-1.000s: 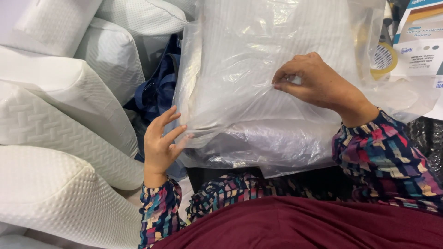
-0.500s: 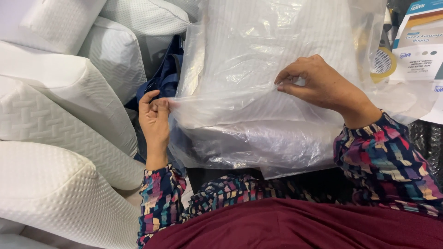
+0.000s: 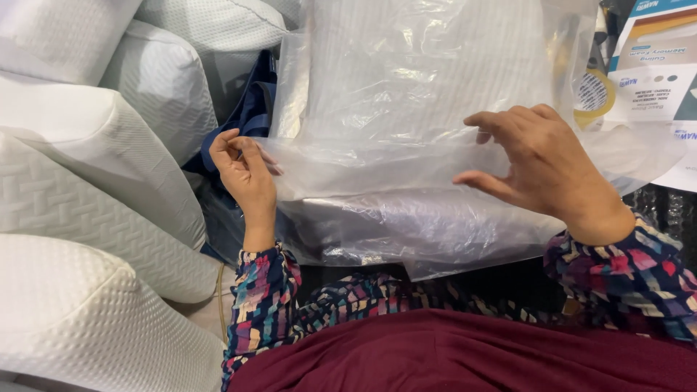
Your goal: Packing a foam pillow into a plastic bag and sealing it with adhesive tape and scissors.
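Note:
A clear plastic bag (image 3: 406, 196) with a white textured pillow (image 3: 428, 65) inside stands upright in front of me. My left hand (image 3: 243, 174) pinches the bag's left edge at its folded-over flap. My right hand (image 3: 541, 163) hovers over the flap on the right, fingers spread and curled, fingertips at or just off the plastic. The loose open end of the bag hangs down over my lap.
Several white knitted pillows (image 3: 87, 189) are stacked on the left. A dark blue bag (image 3: 250, 109) sits behind the plastic. At the right lie a roll of tape (image 3: 597, 94) and printed cardboard boxes (image 3: 653, 72). My maroon garment (image 3: 465, 356) fills the bottom.
My left hand rose from the bag's lower left to pinch the flap edge. My right hand let go of its pinch, spread its fingers and shifted right.

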